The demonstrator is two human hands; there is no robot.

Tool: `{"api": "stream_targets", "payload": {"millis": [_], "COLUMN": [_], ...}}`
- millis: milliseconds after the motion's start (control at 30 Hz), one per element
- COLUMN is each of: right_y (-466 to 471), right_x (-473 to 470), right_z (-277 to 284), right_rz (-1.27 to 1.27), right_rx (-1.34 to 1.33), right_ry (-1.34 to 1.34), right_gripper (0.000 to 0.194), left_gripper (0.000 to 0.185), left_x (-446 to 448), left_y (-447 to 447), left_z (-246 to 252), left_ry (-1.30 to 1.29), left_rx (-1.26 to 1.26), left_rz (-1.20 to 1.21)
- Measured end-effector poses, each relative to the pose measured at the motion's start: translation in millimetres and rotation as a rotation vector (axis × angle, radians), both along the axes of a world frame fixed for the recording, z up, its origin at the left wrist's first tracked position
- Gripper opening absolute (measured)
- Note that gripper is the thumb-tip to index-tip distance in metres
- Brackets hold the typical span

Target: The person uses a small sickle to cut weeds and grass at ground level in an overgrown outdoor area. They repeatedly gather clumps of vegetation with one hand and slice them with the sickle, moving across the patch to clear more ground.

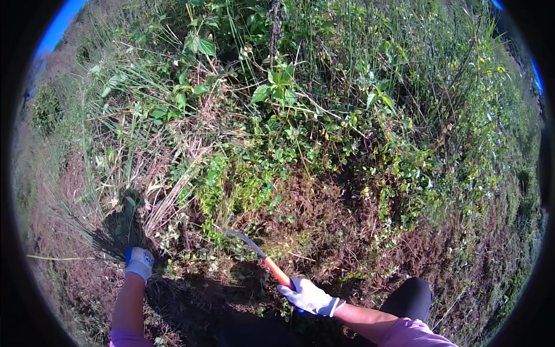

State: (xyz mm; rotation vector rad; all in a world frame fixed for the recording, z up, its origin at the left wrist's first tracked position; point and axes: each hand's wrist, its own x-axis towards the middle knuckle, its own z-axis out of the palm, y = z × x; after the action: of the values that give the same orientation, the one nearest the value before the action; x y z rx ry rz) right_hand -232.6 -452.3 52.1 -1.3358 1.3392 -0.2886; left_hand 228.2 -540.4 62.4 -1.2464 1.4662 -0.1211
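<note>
My right hand (pixel 308 296), in a white and blue work glove, is closed around the orange handle of a sickle (pixel 275 271). The sickle's dark curved blade points up and left, its tip by low green plants. At the lower left, my left hand (pixel 139 261) wears a matching glove and is at the base of a bundle of long grass stalks (pixel 110 234) that fan out up and left. Its fingers are mostly hidden, but the stalks come together at them. Dry, flattened stems (pixel 173 199) lie just right of the bundle.
Dense green weeds (pixel 277 89) and tall thin stalks (pixel 425 56) fill the upper part of the view. Reddish-brown dry ground cover (pixel 321 204) spreads across the middle. My dark-clad knee (pixel 409 297) is at the lower right.
</note>
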Motion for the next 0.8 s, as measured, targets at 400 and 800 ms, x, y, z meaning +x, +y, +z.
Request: {"api": "stream_targets", "payload": {"millis": [400, 800], "right_y": [-202, -195], "right_x": [-12, 7], "right_z": [72, 32], "right_rz": [-0.564, -0.395], "right_rx": [-0.268, -0.078], "right_ry": [-0.385, -0.235], "right_gripper": [0.028, 0.031], "left_gripper": [0.056, 0.050], "left_x": [-185, -291], "left_y": [-39, -258], "left_z": [82, 71], "left_ry": [1.018, 0.352], "left_rx": [-0.155, -0.690], "left_rz": [0.008, -0.723]}}
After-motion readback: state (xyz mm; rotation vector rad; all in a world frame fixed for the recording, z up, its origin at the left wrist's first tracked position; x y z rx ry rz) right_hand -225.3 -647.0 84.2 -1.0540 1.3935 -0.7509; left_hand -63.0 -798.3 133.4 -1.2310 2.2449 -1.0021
